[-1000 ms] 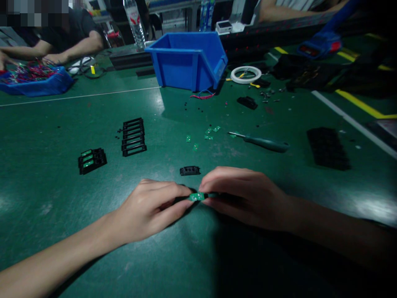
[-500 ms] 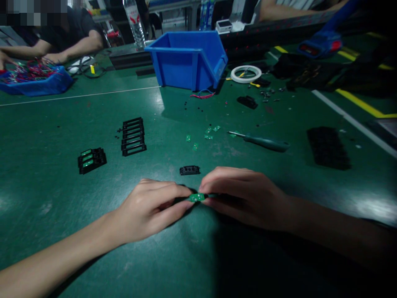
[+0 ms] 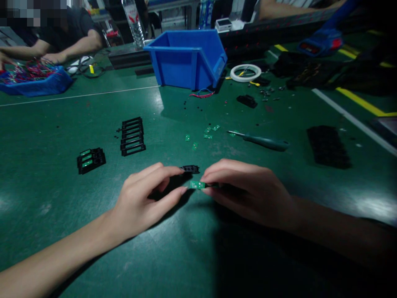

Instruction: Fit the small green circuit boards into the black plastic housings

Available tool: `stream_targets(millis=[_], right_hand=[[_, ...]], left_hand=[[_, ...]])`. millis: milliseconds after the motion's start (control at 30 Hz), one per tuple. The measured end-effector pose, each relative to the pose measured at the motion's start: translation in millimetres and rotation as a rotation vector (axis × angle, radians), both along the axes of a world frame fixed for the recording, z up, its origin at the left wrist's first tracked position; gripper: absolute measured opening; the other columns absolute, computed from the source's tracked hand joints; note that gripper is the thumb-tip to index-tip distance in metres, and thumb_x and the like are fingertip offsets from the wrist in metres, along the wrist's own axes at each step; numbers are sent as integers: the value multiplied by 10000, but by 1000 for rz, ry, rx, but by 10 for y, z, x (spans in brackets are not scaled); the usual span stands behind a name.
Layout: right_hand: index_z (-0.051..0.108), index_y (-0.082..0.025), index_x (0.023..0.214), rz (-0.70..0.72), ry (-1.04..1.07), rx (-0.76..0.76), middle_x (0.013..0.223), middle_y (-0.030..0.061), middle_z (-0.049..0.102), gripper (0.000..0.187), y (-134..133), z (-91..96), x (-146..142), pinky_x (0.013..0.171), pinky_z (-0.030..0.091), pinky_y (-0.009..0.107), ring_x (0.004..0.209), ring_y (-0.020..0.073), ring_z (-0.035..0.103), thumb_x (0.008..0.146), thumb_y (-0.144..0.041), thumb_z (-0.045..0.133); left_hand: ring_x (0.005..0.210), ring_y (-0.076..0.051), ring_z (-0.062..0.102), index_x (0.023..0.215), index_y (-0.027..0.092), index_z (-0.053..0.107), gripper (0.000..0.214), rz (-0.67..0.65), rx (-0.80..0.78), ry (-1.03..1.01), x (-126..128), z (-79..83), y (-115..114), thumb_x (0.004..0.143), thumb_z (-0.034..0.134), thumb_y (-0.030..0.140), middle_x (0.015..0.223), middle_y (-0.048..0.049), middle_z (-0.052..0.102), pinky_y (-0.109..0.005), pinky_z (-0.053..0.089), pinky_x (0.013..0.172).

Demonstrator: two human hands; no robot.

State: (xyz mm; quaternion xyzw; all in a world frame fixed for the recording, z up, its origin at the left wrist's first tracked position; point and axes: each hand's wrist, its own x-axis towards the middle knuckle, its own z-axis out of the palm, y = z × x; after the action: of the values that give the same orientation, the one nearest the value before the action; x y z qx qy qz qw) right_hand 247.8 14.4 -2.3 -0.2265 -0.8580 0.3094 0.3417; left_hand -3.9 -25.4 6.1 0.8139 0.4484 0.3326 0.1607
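green circuit piece (image 3: 195, 185), flat and thin, in a firm pinch

the right hand (image 3: 248, 192) is clamped on the circuit piece, gripping one end of the small rectangle between thumb and finger, over the smooth, scuffed green tabletop (image 3: 149, 265); pale dots mark its face. a dark sliver behind it is too shaded to make out. the left hand (image 3: 147, 194) is apart from the right, thumb and forefinger parted beside the piece's other end. its forefinger is at a black moulded part (image 3: 192, 169), short and notched, just beyond the piece; whether they touch, i cannot tell.

farther off lie loose green boards (image 3: 208, 136), tiny and flat, and a screwdriver (image 3: 266, 142) with a slim metal shaft and a rounded, dark green handle. to the left sit a black ladder-like frame (image 3: 132, 136) with long open slots and a chunky black holder (image 3: 99, 156) bearing three green boards in a row. a dark ridged block (image 3: 328, 147) lies to the right. at the back stand an angular blue plastic bin (image 3: 176, 68) and a clear plastic bottle (image 3: 133, 22); a smooth white ring (image 3: 245, 80) lies flat beside the bin.
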Motion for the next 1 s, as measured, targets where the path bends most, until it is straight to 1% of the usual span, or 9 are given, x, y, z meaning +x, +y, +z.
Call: stream_targets(millis=[100,200,267,433,500,600,767,867,1000], right_hand=[[680,-145,1037,-5,5,-1,993,63,727,111,-2,0,-2,798,516,220,886,126,665,930,-121,663],[695,-162,1037,-77,-1,-42,988,51,723,97,6,11,10,773,520,222,866,123,672,944,-161,668],[707,-171,1017,-130,-14,-57,976,44,718,79,17,21,18,752,518,231,843,125,672,952,-198,669],[709,-181,992,-174,-7,-44,959,35,720,65,48,17,20,747,512,260,837,139,666,950,-219,677],[707,-182,993,-181,0,-32,954,34,722,59,55,2,15,752,511,268,835,142,664,948,-206,676],[705,-180,983,-191,11,-10,942,36,722,50,69,-9,11,752,513,275,830,149,664,943,-188,676],[705,-186,1000,-132,1,2,956,46,719,65,125,35,30,755,518,276,842,160,671,944,-193,672],[707,-190,1002,-85,-18,6,958,52,722,69,153,44,41,751,519,269,849,164,678,944,-195,670],[699,-194,1016,2,-36,-58,980,53,722,81,144,-11,41,789,523,263,887,162,678,954,-184,650]], left_hand=[[652,-74,482,1175,169,650,299,34,6,17,-3,23,19,903,737,259,730,51,497,-204,377,598],[671,-85,482,1187,174,646,312,120,2,55,-45,49,83,911,726,295,756,43,518,-216,388,613],[700,-98,494,1198,181,647,332,136,-27,96,-84,52,157,912,723,332,792,32,536,-231,400,639],[944,-165,566,1256,201,634,466,10,-174,193,-107,-4,336,880,743,455,1036,-29,584,-290,457,802],[998,-181,567,1228,215,646,416,-23,-206,207,-79,-29,369,889,736,439,1079,-35,585,-311,460,838],[992,-177,572,1160,225,665,289,-46,-220,179,-46,-51,383,912,720,365,1062,-25,597,-321,456,843],[997,-171,581,1059,235,688,132,-70,-222,111,-73,-65,344,933,692,276,1042,-14,604,-336,447,884],[1007,-173,583,1068,246,690,134,-82,-239,111,-95,-60,297,938,685,277,1050,-15,604,-337,443,885],[1021,-177,580,1099,247,691,163,-103,-231,137,-95,-44,248,943,679,291,1068,-23,597,-337,437,887]])
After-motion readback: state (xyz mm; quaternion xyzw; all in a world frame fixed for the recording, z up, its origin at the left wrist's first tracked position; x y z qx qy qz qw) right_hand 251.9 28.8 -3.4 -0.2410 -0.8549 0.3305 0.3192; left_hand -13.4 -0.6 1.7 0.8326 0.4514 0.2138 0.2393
